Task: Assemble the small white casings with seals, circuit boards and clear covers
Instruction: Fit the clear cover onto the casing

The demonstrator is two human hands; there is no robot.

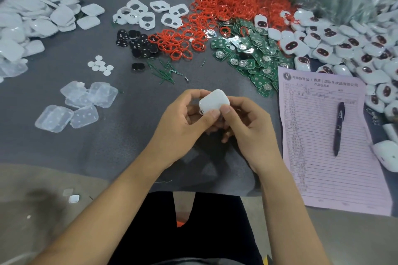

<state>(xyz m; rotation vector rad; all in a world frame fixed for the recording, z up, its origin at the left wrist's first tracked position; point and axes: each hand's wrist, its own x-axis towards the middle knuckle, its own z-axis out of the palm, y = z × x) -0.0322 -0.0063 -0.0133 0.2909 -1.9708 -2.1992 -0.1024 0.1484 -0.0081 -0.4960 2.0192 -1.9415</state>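
A small white casing (213, 100) is held above the grey table, its smooth back facing up. My left hand (183, 122) grips it from the left, thumb on its near edge. My right hand (247, 122) pinches its right side with thumb and fingers. Its underside is hidden. A heap of red seals (224, 4) lies at the back centre. Green circuit boards (254, 58) are piled right of centre. Clear covers (84, 103) lie in a loose group at the left.
White casing frames (150, 14) and black inserts (137, 43) sit at the back centre, small white discs (101, 65) nearby. More white shells (32, 26) fill the far left, assembled casings (349, 43) the right. A pink form (327, 135) with a pen (339, 127) lies at the right.
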